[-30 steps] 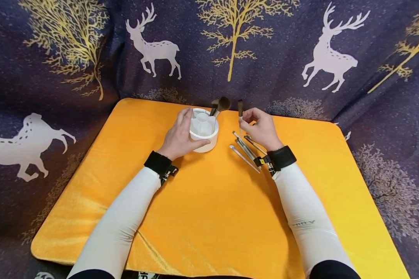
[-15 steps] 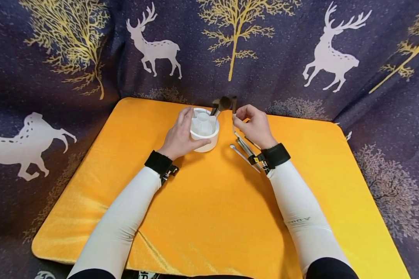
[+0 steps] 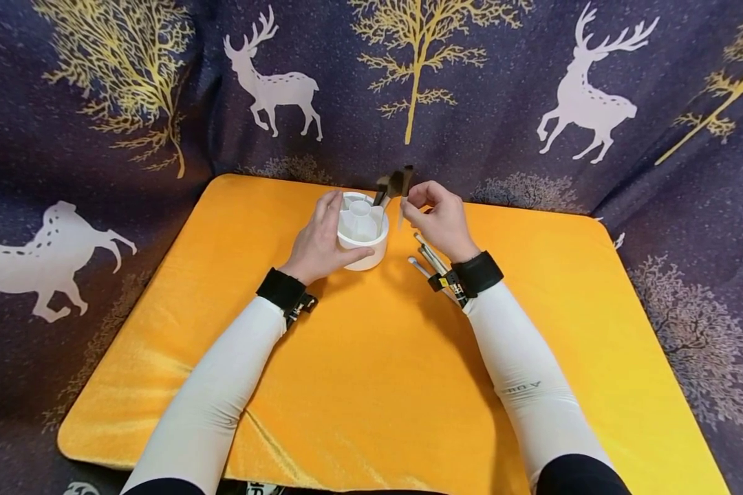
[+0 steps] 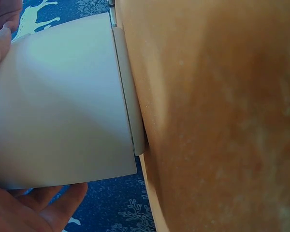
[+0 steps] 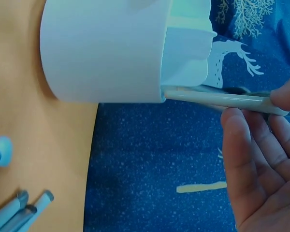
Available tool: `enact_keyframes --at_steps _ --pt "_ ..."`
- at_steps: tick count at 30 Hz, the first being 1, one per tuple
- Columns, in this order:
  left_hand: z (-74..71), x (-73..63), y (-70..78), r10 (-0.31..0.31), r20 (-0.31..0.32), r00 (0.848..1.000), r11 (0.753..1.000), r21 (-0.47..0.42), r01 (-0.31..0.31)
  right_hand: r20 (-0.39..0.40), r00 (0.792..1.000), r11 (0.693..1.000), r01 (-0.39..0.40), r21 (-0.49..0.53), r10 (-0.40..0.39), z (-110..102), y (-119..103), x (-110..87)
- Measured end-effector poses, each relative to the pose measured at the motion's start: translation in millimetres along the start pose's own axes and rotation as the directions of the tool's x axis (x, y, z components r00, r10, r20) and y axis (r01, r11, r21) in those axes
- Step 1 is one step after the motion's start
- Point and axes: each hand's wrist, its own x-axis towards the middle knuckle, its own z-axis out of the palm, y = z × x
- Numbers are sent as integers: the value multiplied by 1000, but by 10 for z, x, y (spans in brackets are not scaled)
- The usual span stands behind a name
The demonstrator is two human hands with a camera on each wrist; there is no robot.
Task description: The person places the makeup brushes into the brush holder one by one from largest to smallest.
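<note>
My left hand (image 3: 314,242) grips a round white makeup brush holder (image 3: 367,256) with inner compartments, thumb across its front and fingers round its far left side. The holder's wall (image 4: 63,106) fills much of the left wrist view. Between thumb and fingers, my right hand (image 3: 441,218) pinches a makeup brush (image 3: 406,180) upright, dark bristles up. Its pale handle (image 5: 217,99) is by the holder's rim in the right wrist view; whether it touches cannot be told. Dark-bristled brushes (image 3: 395,183) stand in the holder's back right compartment.
Several loose brushes (image 3: 432,253) lie on the yellow-covered table (image 3: 359,357), partly hidden under my right wrist. A dark curtain (image 3: 508,103) with deer and trees hangs just behind the table's far edge.
My right hand has moved left, carrying the pinched brush from above the loose brushes to the right side of the holder. The left hand and holder have stayed in place.
</note>
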Motion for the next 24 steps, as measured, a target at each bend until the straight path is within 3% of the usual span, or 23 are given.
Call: enact_keyframes --at_steps 12,24 --pt "-7 -6 18 4 1 1000 1000 -1 -4 19 1000 998 -12 63 11 118 -35 34" --pt "-10 -9 10 0 3 1000 1000 -6 0 18 1000 998 -17 53 16 175 -69 29"
